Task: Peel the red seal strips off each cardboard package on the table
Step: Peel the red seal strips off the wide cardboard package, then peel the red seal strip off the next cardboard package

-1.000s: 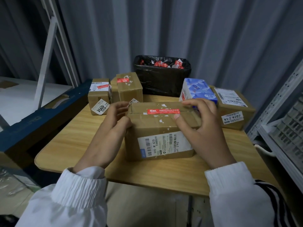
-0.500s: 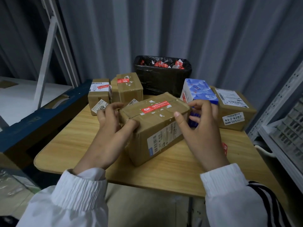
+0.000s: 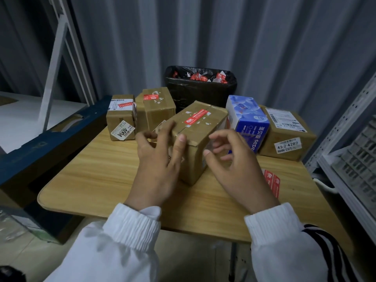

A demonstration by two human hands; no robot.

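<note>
The cardboard package [image 3: 200, 137] sits skewed in the middle of the tabletop [image 3: 91, 176], its red seal strip [image 3: 196, 118] stuck along the top. The left hand [image 3: 156, 165] presses spread, nearly straight fingers [image 3: 180, 142] against the package's near-left corner. The right hand [image 3: 238, 167] hovers just beside its right side, fingers loosely curled and holding nothing. More sealed packages [image 3: 122, 119] stand behind, at the back left.

My left hand [image 3: 156, 165] lies against the left side of the middle cardboard package [image 3: 193, 159], thumb at its near top edge. My right hand [image 3: 238, 165] hovers loose-fingered just right of it. A red seal strip [image 3: 197, 118] runs along its top. Behind it stands a black bin [image 3: 200, 92]; right of it, a blue box [image 3: 248, 119] sits on the counter [image 3: 91, 176].
</note>
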